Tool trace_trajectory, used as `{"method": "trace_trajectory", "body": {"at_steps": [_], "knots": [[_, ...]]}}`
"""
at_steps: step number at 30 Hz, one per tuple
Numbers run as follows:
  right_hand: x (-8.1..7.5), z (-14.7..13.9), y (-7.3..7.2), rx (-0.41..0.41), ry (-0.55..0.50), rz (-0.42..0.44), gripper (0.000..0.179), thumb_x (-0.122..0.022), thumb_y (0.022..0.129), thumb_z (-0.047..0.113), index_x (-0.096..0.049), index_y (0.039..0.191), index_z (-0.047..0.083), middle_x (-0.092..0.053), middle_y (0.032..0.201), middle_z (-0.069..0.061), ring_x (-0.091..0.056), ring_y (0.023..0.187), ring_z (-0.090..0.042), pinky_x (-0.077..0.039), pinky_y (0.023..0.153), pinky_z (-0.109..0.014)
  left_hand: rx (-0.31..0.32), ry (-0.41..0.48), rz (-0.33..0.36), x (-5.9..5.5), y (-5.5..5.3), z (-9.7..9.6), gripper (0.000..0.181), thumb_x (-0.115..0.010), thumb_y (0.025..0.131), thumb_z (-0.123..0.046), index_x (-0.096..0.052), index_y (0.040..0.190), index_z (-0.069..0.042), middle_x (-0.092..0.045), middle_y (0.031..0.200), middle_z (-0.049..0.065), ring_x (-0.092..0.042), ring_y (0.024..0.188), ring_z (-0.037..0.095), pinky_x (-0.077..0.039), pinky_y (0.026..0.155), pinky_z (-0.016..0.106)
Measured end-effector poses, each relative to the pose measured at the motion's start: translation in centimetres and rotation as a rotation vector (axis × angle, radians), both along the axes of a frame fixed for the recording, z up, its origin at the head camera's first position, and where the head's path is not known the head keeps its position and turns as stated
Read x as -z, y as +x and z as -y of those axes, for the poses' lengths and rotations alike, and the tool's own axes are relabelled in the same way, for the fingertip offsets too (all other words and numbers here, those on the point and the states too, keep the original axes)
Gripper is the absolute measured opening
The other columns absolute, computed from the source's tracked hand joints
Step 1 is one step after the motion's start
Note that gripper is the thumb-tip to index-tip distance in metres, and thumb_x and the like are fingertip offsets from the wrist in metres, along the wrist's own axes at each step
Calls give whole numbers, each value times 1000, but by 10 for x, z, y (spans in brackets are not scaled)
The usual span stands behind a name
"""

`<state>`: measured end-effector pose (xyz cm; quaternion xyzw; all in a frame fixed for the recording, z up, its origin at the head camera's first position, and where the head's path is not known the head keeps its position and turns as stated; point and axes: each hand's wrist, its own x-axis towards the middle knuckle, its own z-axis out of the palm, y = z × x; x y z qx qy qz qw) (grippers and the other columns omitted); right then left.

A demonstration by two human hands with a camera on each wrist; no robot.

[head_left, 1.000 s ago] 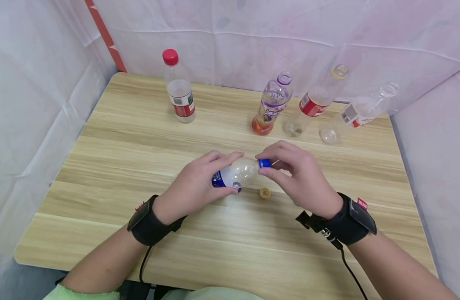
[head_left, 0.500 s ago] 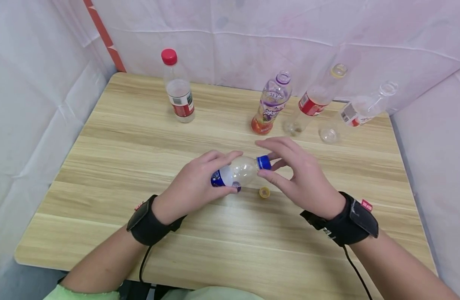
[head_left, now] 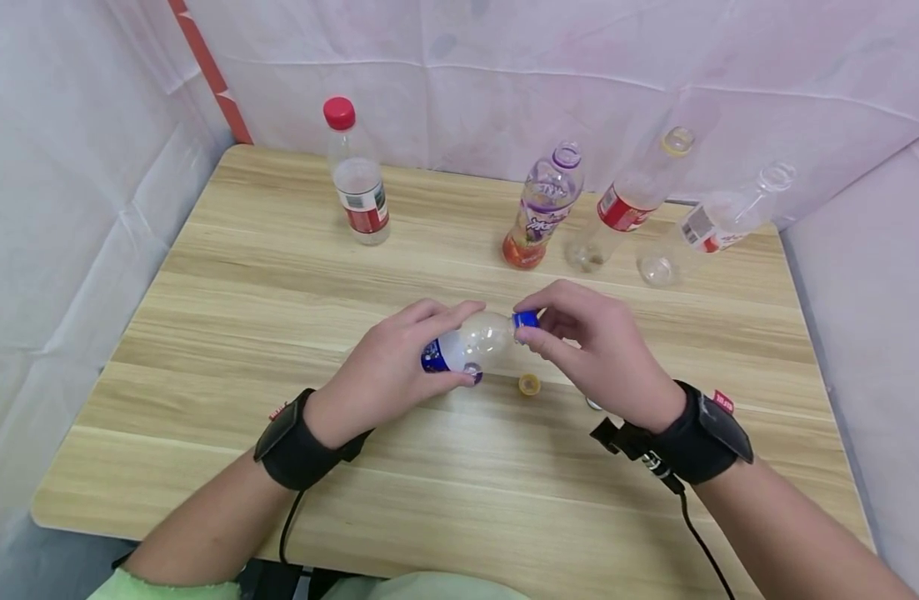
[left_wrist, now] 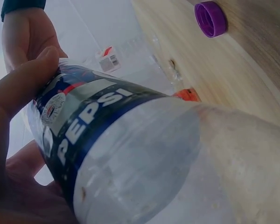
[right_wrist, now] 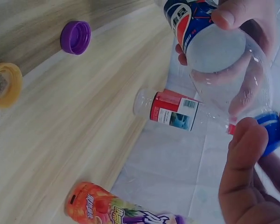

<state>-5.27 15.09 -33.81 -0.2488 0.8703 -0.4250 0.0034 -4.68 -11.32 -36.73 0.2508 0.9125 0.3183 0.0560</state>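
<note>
Pepsi bottle: over the middle of the tabletop, tilted, its neck towards the person's right; whether its base bears on the surface I cannot tell

Blue cap: at the neck of the Pepsi bottle; tight or loose cannot be determined from where I stand

Left hand: clamped round the bottle's labelled body, thumb along the near side, forefinger reaching along the far side; in my judgement a steadying grip, placed low so that the shoulder and neck are free

Right hand: pinching the blue cap between thumb and forefinger, palm set back from the neck; a fingertip hold of this kind appears suited to turning

Arms: both enter from the near edge and converge, black wristbands on each; the hands are apart, facing, with the bottle's shoulder between them

Loose caps: yellow cap lies just nearer the person than the neck, purple cap near it; presumably placed there for easy reach

Uncapped bottles: purple-labelled bottle, red-labelled bottle and clear bottle stand in a row, back right

Red-capped bottle: stands alone, back left; the gap suggests capped and uncapped are kept separate
</note>
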Motion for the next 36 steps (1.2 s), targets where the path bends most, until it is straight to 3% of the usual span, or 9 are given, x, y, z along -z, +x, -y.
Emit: {"method": "trace_trajectory", "body": {"at_steps": [3,10,13,17,19,23,26,31,36], "knots": [[0,-1,-1,-48,3,-49,28,-81,90,5,-75,116,13,-71,110,6,-67,93,-8,-59,85,-18,-1,3,22,-1,-1,1,77,-85,86,-46,-51,155,-37,-63,129,3,-64,109,18,-61,91,38],[4,-4,-1,-125,34,-199,36,-85,83,0,-75,116,10,-70,119,3,-66,103,-6,-58,84,-18,-3,6,55,-1,-2,2,78,-86,86,-42,-50,155,-37,-63,129,3,-63,110,19,-61,92,39],[4,-5,0,-116,52,-206,44,-87,83,3,-72,124,11,-68,125,2,-66,104,-7,-59,83,-19,-2,10,46,0,-2,2,78,-85,86,-44,-50,155,-37,-63,131,4,-64,112,19,-61,93,40],[1,-6,-1,-52,91,-114,54,-83,91,13,-62,141,15,-65,133,1,-70,104,-7,-60,83,-20,-2,21,33,1,-2,1,79,-86,86,-43,-49,156,-36,-63,132,5,-65,114,21,-61,95,41],[0,-6,-2,-10,101,-48,50,-78,96,17,-61,143,16,-67,130,1,-72,100,-8,-60,82,-20,-1,18,28,1,-1,1,80,-86,86,-44,-49,156,-36,-63,133,5,-65,114,21,-61,95,41],[-1,-3,-3,39,82,60,30,-68,103,22,-68,132,15,-73,110,0,-72,82,-12,-59,72,-22,0,10,17,1,-1,0,80,-85,86,-45,-49,156,-36,-63,132,5,-65,113,21,-61,95,41],[-2,0,-3,32,69,76,20,-68,103,23,-73,121,14,-72,99,2,-70,76,-11,-58,70,-22,3,11,7,2,-1,0,79,-85,86,-45,-49,156,-35,-63,131,4,-64,112,20,-61,94,40],[-3,1,-4,-26,68,2,20,-77,96,15,-76,117,14,-71,104,6,-66,86,-7,-59,80,-18,4,7,5,2,-2,2,79,-85,86,-45,-50,156,-35,-63,129,3,-64,110,18,-61,93,38],[0,-2,-5,-108,93,-136,31,-82,89,6,-75,118,12,-71,115,4,-66,97,-7,-59,83,-20,8,5,17,3,-2,3,77,-85,86,-44,-50,155,-36,-63,129,2,-64,110,17,-61,93,38]]}}
